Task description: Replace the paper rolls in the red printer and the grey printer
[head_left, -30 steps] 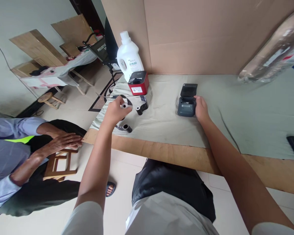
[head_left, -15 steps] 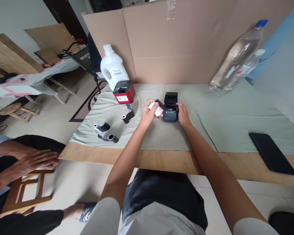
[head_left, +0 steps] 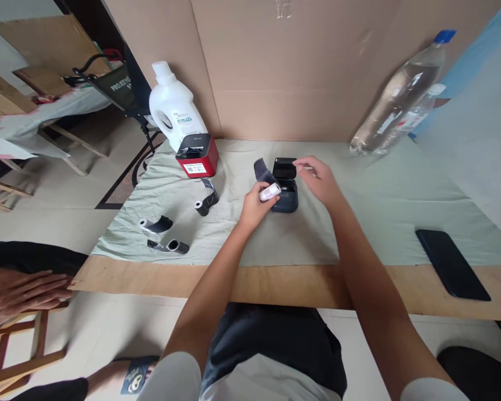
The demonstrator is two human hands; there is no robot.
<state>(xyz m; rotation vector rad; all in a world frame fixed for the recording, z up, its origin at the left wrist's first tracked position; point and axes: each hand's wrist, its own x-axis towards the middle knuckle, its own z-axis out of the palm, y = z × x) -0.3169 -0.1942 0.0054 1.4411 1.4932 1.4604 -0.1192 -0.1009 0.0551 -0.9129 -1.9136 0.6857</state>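
Observation:
My left hand (head_left: pixel 255 209) grips a small paper roll (head_left: pixel 270 192) with a white outside, and a dark loose strip (head_left: pixel 262 170) rises from it. Just right of the roll stands a small dark thermal printer (head_left: pixel 286 203) with its lid (head_left: pixel 284 168) raised. My right hand (head_left: pixel 317 177) hovers at the lid's right edge, fingers stretched out and holding nothing; whether a fingertip touches the lid, I cannot tell. More partly unwound rolls lie to the left: one roll (head_left: pixel 201 207) near the middle, a second roll (head_left: pixel 150 224) and a third roll (head_left: pixel 176 247) closer to the front.
A red and black printer (head_left: pixel 198 156) stands before a white detergent bottle (head_left: pixel 177 108) at the back left. Two clear plastic bottles (head_left: pixel 401 97) lean at the back right. A black phone (head_left: pixel 453 264) lies at the front right. Another person's hands (head_left: pixel 29 295) rest at the far left.
My right hand has lifted off the printer's side to beside its lid. The roll in my left hand has turned, and its dark strip now points up. The camera view has shifted slightly.

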